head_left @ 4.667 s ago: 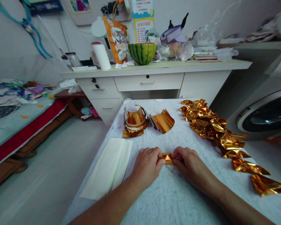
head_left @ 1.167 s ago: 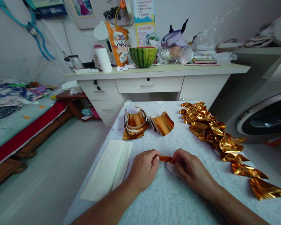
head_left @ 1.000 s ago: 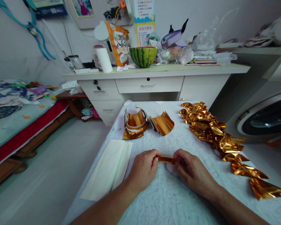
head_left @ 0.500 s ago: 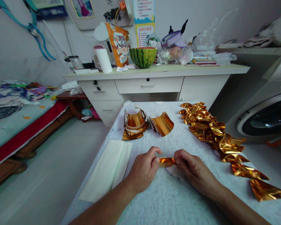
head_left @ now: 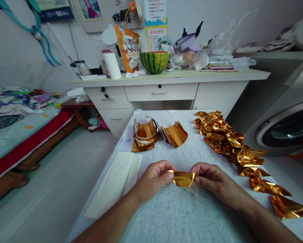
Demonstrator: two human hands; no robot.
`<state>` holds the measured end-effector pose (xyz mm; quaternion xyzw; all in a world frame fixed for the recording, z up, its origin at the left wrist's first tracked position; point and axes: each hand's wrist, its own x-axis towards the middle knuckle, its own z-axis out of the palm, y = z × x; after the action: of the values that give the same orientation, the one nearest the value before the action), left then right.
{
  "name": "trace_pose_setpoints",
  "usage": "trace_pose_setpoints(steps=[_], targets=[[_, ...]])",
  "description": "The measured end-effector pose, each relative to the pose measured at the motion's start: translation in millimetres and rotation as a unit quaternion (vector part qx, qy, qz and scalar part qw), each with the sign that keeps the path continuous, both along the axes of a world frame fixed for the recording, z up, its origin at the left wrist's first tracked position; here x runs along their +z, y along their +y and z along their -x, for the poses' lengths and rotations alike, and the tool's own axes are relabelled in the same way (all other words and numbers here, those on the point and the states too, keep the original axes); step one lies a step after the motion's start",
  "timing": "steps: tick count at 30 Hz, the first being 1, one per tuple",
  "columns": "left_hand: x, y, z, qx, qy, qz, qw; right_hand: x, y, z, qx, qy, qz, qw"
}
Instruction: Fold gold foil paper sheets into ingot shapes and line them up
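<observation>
A small piece of folded gold foil paper is stretched between my two hands above the cloth-covered table. My left hand pinches its left end between thumb and fingers. At its right end, my right hand grips it the same way. Beyond the hands lie a curved stack of gold foil sheets and a smaller curled stack of gold sheets. Several folded gold foil pieces form a long row down the table's right side.
Pale folded paper lies left of my left arm on the quilted table cover. Behind stands a white desk bearing a cut watermelon and an orange pouch. A washing machine is at right, a bed at left.
The gold foil piece has turned so that more of its broad face shows. My left fingers have closed onto its left end, and my hands are slightly farther apart.
</observation>
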<state>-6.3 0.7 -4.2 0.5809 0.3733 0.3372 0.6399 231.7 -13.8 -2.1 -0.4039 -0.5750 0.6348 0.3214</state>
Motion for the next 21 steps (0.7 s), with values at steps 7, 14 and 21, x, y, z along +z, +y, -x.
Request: trace_pose_setpoints(steps=[7,14,21], targets=[[-2.0,-1.1,-0.2,-0.024,-0.051,0.063,0.996,-5.2,2.9,-4.0,-0.034,0.054,0.04,0.997],[-3.1,0.8,1.0,-0.008,-0.023,0.028,0.999,-5.3,4.7,-6.2,-0.003,0.079,0.018,0.997],[-5.0,1.4,2.2,-0.016,-0.029,0.004,0.999,-6.1,6.0,-9.3,0.029,0.079,0.009,0.996]])
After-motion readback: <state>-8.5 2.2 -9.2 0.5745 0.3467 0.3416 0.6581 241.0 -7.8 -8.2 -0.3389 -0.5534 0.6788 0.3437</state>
